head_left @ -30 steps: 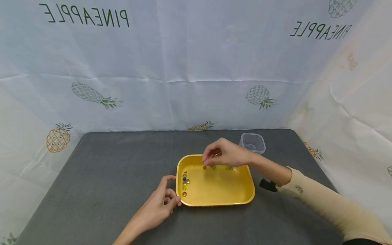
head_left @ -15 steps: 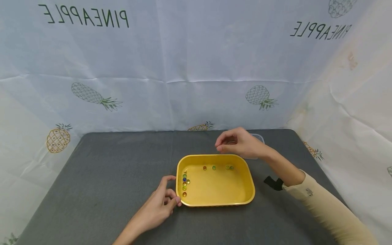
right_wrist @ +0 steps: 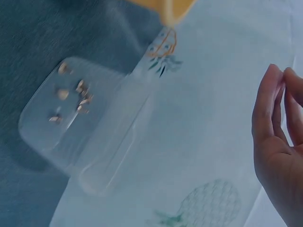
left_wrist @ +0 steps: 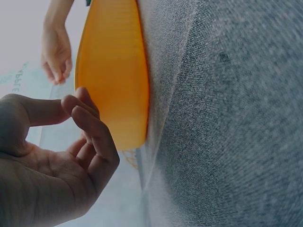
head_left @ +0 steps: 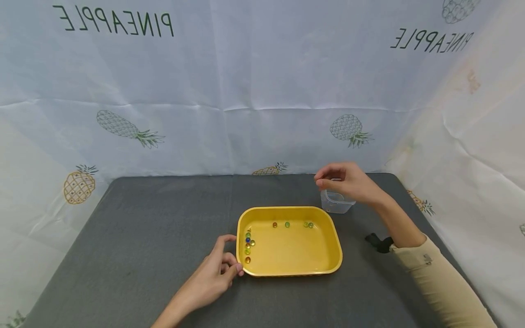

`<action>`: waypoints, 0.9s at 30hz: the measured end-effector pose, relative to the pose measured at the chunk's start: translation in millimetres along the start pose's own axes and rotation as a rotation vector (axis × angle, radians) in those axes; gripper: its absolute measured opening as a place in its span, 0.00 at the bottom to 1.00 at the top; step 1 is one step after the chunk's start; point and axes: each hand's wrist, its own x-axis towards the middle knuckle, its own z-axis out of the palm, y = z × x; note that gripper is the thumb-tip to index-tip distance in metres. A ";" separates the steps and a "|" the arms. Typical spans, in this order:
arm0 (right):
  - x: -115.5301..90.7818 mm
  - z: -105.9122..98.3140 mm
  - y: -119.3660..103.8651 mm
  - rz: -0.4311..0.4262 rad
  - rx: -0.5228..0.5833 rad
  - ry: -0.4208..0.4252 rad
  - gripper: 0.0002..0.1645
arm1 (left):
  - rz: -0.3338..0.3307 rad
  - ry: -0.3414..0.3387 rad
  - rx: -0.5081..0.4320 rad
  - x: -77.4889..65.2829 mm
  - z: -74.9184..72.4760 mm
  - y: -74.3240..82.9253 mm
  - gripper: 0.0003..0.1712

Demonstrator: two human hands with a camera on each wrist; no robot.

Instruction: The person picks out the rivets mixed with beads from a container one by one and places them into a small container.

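A shallow yellow tray [head_left: 291, 255] lies on the dark table, with several glass marbles [head_left: 248, 240] along its left wall and more near its far wall. My left hand [head_left: 213, 278] holds the tray's near left corner, thumb at the rim and index finger against the left side. My right hand [head_left: 352, 183] is above a clear plastic tub [head_left: 337, 206] behind the tray's right end. Its thumb and fingertips pinch a small brown piece, mostly hidden. In the right wrist view, several small brown bits [right_wrist: 81, 87] lie in the tub; they are blurred.
A grey-black cloth covers the table [head_left: 172, 218]. White fabric printed with pineapples [head_left: 262, 82] hangs behind and along the sides. A black strap [head_left: 379, 243] hangs at the right wrist.
My right hand has moved from over the tray's far side, back and to the right, to above the clear tub. The left hand and the tray have stayed put.
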 end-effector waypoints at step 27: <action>-15.7 -17.4 68.4 0.002 -0.118 0.097 0.10 | 0.010 0.007 0.014 -0.6 1.7 -0.2 0.36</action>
